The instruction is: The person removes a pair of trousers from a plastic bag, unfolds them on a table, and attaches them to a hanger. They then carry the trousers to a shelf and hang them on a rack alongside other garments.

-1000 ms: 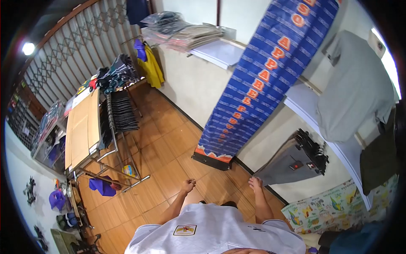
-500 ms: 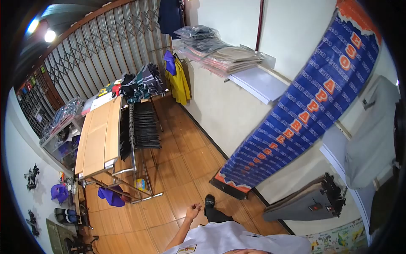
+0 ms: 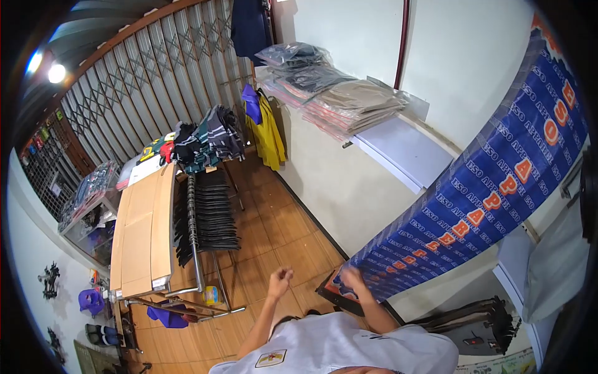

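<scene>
My left hand (image 3: 280, 283) hangs in front of my white shirt (image 3: 324, 346), over the tiled floor, with loosely curled fingers and nothing visible in them. Its nearest neighbour is the metal rack (image 3: 198, 269), a little to the left. To the other side, my right hand (image 3: 353, 278) overlaps the lower end of a tall blue banner (image 3: 461, 212) with orange lettering. That hand is blurred, and its fingers do not show clearly. The banner leans along the right wall on a dark base (image 3: 339, 301).
Wooden boards (image 3: 144, 230) top the rack, with dark hangers (image 3: 215, 215) beside them and folded clothes (image 3: 208, 140) behind. Bagged garments (image 3: 349, 100) lie on the ledge (image 3: 398, 149). A yellow garment (image 3: 266, 140) hangs near the folding gate (image 3: 156, 81). Grey trousers (image 3: 473, 336) hang at lower right.
My right hand has come into view in front of the banner's foot. My left hand is higher. The view has moved closer to the rack and the ledge.
</scene>
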A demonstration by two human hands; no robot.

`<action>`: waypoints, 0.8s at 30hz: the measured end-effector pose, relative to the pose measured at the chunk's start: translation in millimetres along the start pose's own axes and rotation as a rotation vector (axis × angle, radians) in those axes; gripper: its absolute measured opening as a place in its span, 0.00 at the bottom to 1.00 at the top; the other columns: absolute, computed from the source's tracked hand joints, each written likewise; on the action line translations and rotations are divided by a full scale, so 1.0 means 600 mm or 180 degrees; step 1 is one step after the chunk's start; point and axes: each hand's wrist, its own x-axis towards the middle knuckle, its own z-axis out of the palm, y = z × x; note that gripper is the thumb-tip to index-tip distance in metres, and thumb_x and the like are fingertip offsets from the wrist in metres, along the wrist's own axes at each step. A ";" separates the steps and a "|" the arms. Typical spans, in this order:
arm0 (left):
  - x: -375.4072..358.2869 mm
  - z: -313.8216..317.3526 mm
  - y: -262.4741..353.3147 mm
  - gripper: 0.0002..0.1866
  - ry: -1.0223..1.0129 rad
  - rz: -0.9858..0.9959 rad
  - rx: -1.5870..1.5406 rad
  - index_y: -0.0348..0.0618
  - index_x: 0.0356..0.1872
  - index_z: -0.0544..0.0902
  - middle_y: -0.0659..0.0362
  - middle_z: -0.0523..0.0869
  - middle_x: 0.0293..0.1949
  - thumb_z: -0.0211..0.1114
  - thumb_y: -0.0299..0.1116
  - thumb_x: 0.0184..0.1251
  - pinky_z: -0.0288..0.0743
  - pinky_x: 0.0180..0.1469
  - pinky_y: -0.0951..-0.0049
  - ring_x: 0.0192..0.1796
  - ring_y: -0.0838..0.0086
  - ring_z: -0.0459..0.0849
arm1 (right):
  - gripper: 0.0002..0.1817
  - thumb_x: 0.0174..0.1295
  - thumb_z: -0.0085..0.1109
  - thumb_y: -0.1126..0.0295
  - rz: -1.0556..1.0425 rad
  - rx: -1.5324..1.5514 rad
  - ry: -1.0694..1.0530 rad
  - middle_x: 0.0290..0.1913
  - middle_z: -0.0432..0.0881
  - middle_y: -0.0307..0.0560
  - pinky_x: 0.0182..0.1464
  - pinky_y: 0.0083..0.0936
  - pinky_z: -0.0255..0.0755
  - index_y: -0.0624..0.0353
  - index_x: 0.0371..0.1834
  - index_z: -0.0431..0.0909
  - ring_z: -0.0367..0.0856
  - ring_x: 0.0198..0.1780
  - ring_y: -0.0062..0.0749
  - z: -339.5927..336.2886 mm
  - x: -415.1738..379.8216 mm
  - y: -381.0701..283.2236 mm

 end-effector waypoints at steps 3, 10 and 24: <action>0.083 0.012 0.112 0.15 -0.0134 0.0261 -0.0110 0.31 0.54 0.82 0.59 0.88 0.43 0.65 0.32 0.75 0.78 0.53 0.75 0.47 0.77 0.85 | 0.11 0.72 0.59 0.60 -0.0199 -0.0309 0.0351 0.41 0.87 0.39 0.33 0.18 0.74 0.55 0.48 0.80 0.83 0.36 0.20 0.124 0.021 -0.262; 0.261 0.068 0.395 0.17 -0.0734 0.1034 -0.0143 0.33 0.57 0.81 0.58 0.87 0.49 0.66 0.34 0.75 0.77 0.55 0.73 0.49 0.77 0.83 | 0.19 0.71 0.59 0.61 -0.1738 -0.0702 0.0286 0.51 0.87 0.45 0.49 0.25 0.76 0.59 0.60 0.76 0.84 0.46 0.25 0.190 0.005 -0.650; 0.722 0.161 0.664 0.21 -0.1588 0.2169 0.0139 0.41 0.60 0.81 0.57 0.84 0.57 0.69 0.35 0.69 0.77 0.55 0.68 0.60 0.70 0.79 | 0.28 0.63 0.67 0.45 -0.1568 -0.0488 0.2070 0.36 0.87 0.44 0.28 0.18 0.70 0.62 0.49 0.78 0.85 0.32 0.24 0.118 0.269 -1.009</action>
